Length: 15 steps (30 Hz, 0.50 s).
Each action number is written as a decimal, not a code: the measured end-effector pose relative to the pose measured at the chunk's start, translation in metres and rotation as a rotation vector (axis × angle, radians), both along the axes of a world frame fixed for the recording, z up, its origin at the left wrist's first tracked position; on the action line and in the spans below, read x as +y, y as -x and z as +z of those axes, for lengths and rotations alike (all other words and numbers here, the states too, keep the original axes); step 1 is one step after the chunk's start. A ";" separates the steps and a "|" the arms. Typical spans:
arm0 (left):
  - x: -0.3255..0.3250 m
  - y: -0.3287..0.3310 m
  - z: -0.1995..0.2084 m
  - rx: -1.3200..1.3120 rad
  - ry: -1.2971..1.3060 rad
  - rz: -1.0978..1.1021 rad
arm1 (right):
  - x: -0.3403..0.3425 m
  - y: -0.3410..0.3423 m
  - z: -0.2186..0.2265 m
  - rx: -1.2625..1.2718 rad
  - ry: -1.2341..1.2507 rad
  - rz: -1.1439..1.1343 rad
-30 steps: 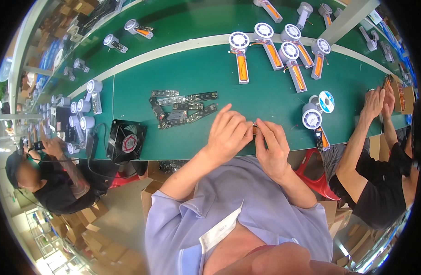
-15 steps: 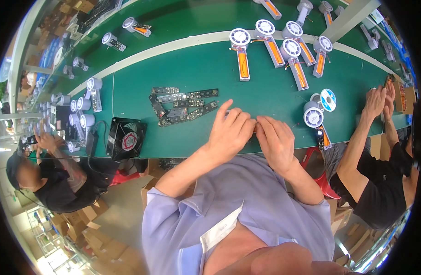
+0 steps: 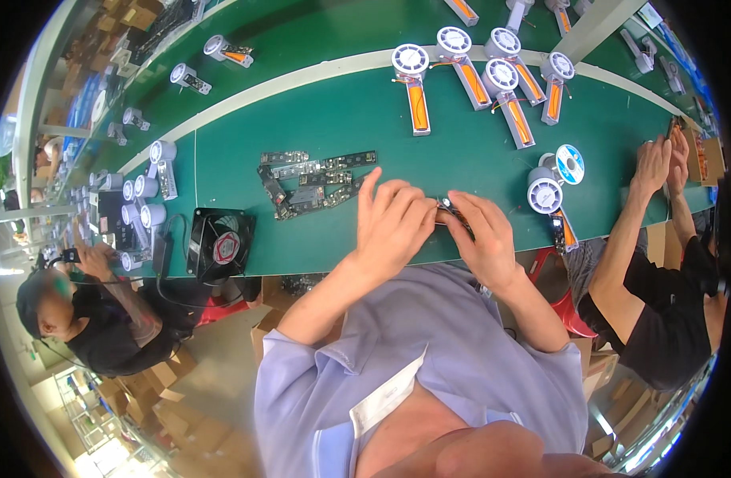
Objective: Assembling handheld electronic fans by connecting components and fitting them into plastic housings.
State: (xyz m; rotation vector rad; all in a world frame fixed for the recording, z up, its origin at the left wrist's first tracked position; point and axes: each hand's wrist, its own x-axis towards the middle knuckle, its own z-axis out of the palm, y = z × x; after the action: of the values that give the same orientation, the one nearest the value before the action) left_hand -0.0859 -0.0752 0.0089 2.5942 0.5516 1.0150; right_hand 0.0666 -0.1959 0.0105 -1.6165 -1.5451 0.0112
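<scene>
Near the front edge of the green bench (image 3: 317, 247), my two hands meet at the fingertips. A narrow dark circuit board (image 3: 451, 209) shows between the thumb and fingers of my right hand (image 3: 486, 239), which is closed on it. My left hand (image 3: 393, 225) pinches at the board's near end with thumb and forefinger; its other fingers are curled, and what exactly lies under its fingertips is hidden. Left of my hands lies a loose group of dark circuit boards (image 3: 305, 205). To the right rests a grey handheld fan (image 3: 545, 194) with its handle exposed.
Several grey fans with orange cells (image 3: 417, 107) lie at the back. A white-and-blue wire spool (image 3: 571, 164) stands at the right. A black square cooling fan (image 3: 220, 245) sits at the left edge. Co-workers' hands (image 3: 652, 166) work at both sides; a shelf beam (image 3: 349, 65) crosses behind.
My right hand has turned and opened a little from the left fingertips, so the dark board now shows between its fingers. The left hand has shifted slightly left.
</scene>
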 end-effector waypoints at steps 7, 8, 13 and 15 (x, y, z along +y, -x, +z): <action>0.009 0.015 0.000 0.064 -0.027 -0.111 | -0.011 0.007 -0.005 -0.085 0.022 0.005; 0.013 0.016 0.001 0.065 -0.028 -0.107 | -0.011 0.008 -0.006 -0.079 0.017 0.006; 0.030 0.027 0.002 0.194 0.084 -0.372 | -0.016 0.006 0.003 0.159 0.128 -0.025; 0.033 0.032 0.005 0.211 0.026 -0.378 | -0.017 0.006 0.009 0.259 0.173 -0.043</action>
State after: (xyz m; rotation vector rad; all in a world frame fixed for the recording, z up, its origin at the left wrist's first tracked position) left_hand -0.1174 -0.0419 0.0136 2.6578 0.1076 0.6138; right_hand 0.0603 -0.2125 0.0190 -1.7070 -1.3386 0.3262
